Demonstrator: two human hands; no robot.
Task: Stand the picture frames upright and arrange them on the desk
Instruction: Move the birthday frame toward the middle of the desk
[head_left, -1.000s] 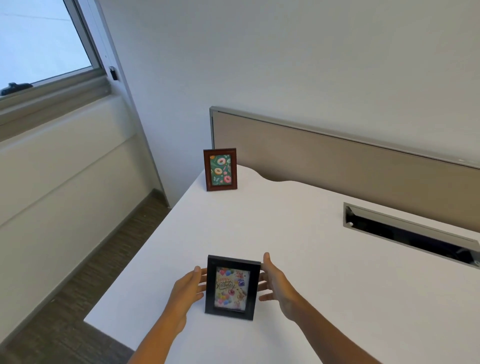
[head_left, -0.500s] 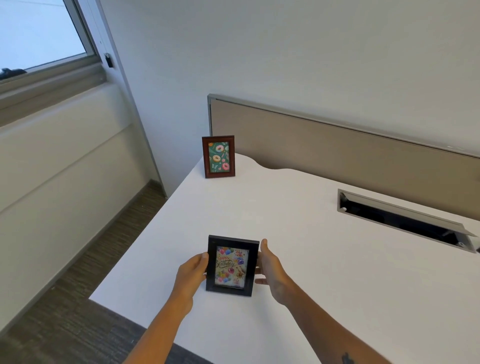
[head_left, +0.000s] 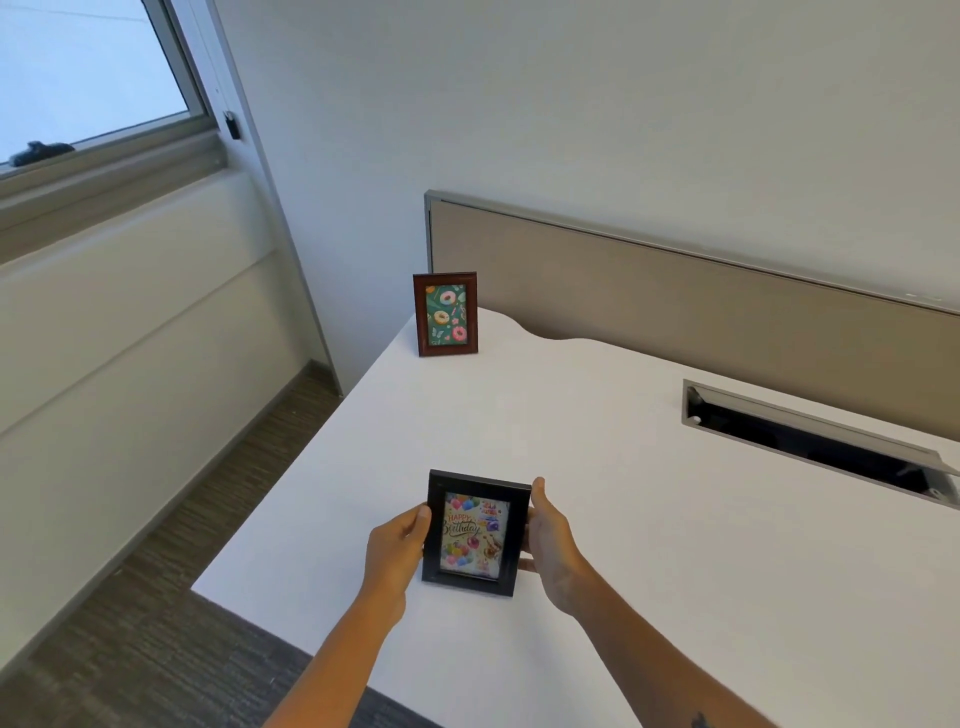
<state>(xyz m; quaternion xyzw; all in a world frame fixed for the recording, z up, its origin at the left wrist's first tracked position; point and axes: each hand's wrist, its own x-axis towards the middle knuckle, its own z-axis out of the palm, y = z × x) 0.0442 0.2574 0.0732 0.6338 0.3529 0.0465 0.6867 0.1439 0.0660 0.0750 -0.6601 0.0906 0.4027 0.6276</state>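
Black-framed birthday picture (head_left: 474, 535) stands upright near the front-left corner of the white desk (head_left: 623, 519), pinched at its side edges between the left hand (head_left: 397, 553) and the right hand (head_left: 553, 545). Letting go before its rear stand, hidden here, is set could let it topple backward, and a nudge leftward might send it over the nearby edge. A brown-framed doughnut picture (head_left: 445, 314) stands well apart at the far corner. Smooth desk, grey cable tray (head_left: 810, 441), beige partition (head_left: 701, 312), window (head_left: 88, 67), striped carpet (head_left: 156, 623).

Black frame (head_left: 475, 532) shows colourful balloons; brown frame (head_left: 445, 314) shows doughnuts on green; desk (head_left: 649, 519) white.
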